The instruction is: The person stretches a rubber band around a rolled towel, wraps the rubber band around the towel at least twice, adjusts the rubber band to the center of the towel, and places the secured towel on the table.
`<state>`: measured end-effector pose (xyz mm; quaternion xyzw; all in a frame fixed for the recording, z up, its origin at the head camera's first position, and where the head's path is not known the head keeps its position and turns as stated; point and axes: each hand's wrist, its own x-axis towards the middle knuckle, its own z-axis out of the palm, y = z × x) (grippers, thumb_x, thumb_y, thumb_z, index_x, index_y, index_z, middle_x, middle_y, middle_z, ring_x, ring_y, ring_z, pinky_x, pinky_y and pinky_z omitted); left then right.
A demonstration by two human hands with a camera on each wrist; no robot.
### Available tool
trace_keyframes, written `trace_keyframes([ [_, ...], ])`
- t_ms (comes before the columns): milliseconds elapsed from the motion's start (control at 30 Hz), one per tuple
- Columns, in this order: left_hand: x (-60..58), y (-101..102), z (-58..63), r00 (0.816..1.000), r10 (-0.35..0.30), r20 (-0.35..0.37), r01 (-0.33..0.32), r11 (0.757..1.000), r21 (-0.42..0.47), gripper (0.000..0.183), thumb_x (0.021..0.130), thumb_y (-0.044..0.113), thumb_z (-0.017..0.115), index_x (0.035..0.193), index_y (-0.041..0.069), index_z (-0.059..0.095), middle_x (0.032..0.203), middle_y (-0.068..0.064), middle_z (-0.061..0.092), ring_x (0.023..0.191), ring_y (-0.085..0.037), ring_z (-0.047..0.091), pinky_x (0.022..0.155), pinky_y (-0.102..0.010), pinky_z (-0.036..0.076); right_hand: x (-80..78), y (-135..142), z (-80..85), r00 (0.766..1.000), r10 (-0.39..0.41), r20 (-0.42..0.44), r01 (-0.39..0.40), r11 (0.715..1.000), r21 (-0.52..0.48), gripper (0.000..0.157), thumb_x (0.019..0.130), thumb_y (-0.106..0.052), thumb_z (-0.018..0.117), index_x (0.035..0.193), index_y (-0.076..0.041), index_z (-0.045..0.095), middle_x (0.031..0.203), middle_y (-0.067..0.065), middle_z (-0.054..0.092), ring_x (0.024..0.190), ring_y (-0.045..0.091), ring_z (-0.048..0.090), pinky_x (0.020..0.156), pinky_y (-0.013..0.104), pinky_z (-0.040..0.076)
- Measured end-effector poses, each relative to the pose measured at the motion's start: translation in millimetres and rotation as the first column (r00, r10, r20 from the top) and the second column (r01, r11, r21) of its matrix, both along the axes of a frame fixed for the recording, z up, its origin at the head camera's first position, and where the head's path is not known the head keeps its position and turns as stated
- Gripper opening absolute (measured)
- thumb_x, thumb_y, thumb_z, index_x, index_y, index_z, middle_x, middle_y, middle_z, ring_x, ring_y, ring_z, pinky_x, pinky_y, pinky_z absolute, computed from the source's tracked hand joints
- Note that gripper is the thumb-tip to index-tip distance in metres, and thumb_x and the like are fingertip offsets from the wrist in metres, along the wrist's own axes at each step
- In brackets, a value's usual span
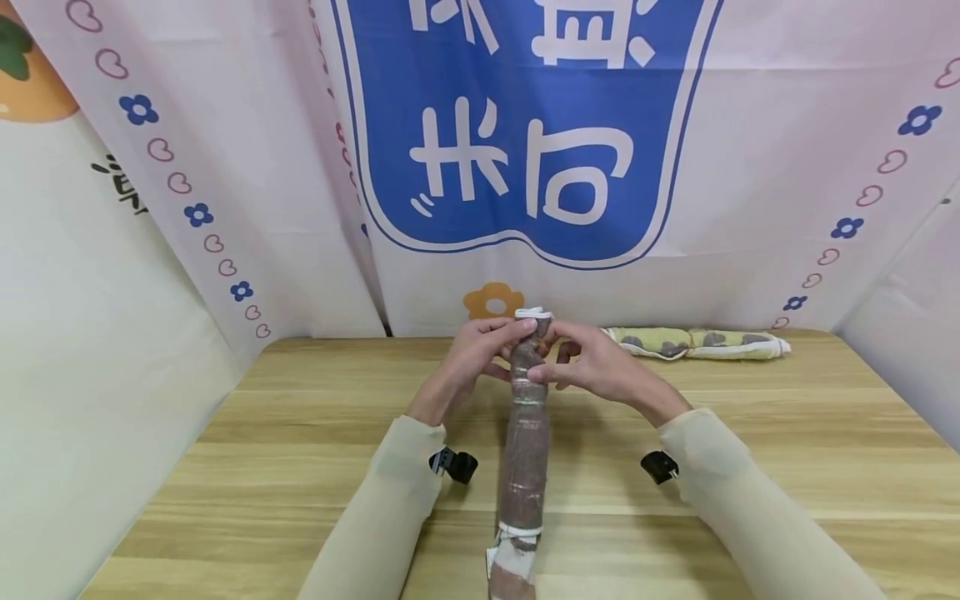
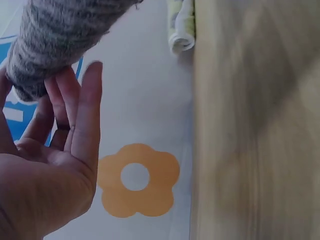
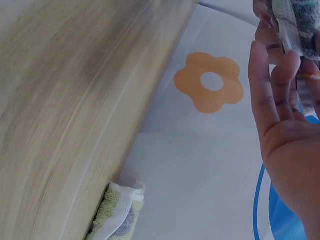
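A long brown rolled towel [image 1: 525,467] with white bands points away from the person, its far end raised off the table. My left hand [image 1: 474,354] grips that far end from the left, thumb on top close to the white tip. From the right, my right hand [image 1: 600,362] pinches the roll just below the tip, thumb against its near side. An orange rubber band [image 3: 310,75] shows at the right fingers in the right wrist view. The left wrist view has the left fingers [image 2: 64,92] curled under the end of the roll.
A green-and-white rolled towel [image 1: 697,343] with grey spots, tied round its middle, lies along the back right edge of the wooden table [image 1: 300,467]. Behind the table hangs a white cloth backdrop [image 1: 750,167] with a blue sign and flowers.
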<state>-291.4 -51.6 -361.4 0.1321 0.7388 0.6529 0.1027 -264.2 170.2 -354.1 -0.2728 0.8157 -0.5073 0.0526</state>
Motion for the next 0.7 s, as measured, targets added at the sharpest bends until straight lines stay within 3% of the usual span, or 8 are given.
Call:
trace_keyframes([
  [167, -2.3, 1.4, 4.6, 0.999, 0.014, 0.046, -0.015, 1.0, 0.017, 0.038, 0.093, 0.042, 0.082, 0.11, 0.008, 0.079, 0.099, -0.01, 0.074, 0.092, -0.022, 0.07, 0.074, -0.04, 0.064, -0.3, 2.7, -1.7, 0.999, 0.002, 0.042, -0.002, 1.0, 0.001, 0.024, 0.096, -0.02, 0.083, 0.111, -0.008, 0.067, 0.112, 0.014, 0.065, 0.09, 0.044, 0.068, 0.077, 0.061, 0.061],
  [367, -1.9, 10.9, 6.4, 0.991, 0.093, 0.093, -0.096, 0.995, 0.035, 0.034, 0.093, 0.037, 0.084, 0.108, 0.008, 0.079, 0.103, -0.008, 0.074, 0.092, -0.021, 0.071, 0.074, -0.036, 0.063, -1.2, 2.8, -10.4, 0.997, -0.057, 0.057, 0.058, 0.998, -0.019, 0.022, 0.105, -0.03, 0.072, 0.109, -0.009, 0.068, 0.11, 0.013, 0.067, 0.078, 0.034, 0.066, 0.08, 0.062, 0.06],
  [567, 3.2, 19.3, 8.7, 0.982, 0.182, 0.056, -0.185, 0.981, 0.055, 0.026, 0.094, 0.028, 0.084, 0.098, 0.003, 0.077, 0.098, -0.009, 0.073, 0.083, -0.019, 0.071, 0.072, -0.037, 0.064, 4.1, -3.6, -17.8, 0.98, -0.197, 0.028, 0.198, 0.976, -0.085, 0.024, 0.099, -0.029, 0.079, 0.107, -0.008, 0.069, 0.109, 0.014, 0.064, 0.076, 0.028, 0.063, 0.077, 0.057, 0.061],
  [700, 6.4, 22.9, 8.9, 0.97, 0.241, 0.023, -0.242, 0.968, 0.061, 0.024, 0.094, 0.025, 0.084, 0.091, 0.004, 0.075, 0.097, -0.009, 0.071, 0.081, -0.018, 0.068, 0.069, -0.035, 0.063, 6.5, -7.8, -18.4, 0.963, -0.267, -0.029, 0.263, 0.96, -0.093, 0.022, 0.096, -0.022, 0.083, 0.104, -0.007, 0.069, 0.116, 0.015, 0.055, 0.079, 0.025, 0.061, 0.069, 0.043, 0.061],
])
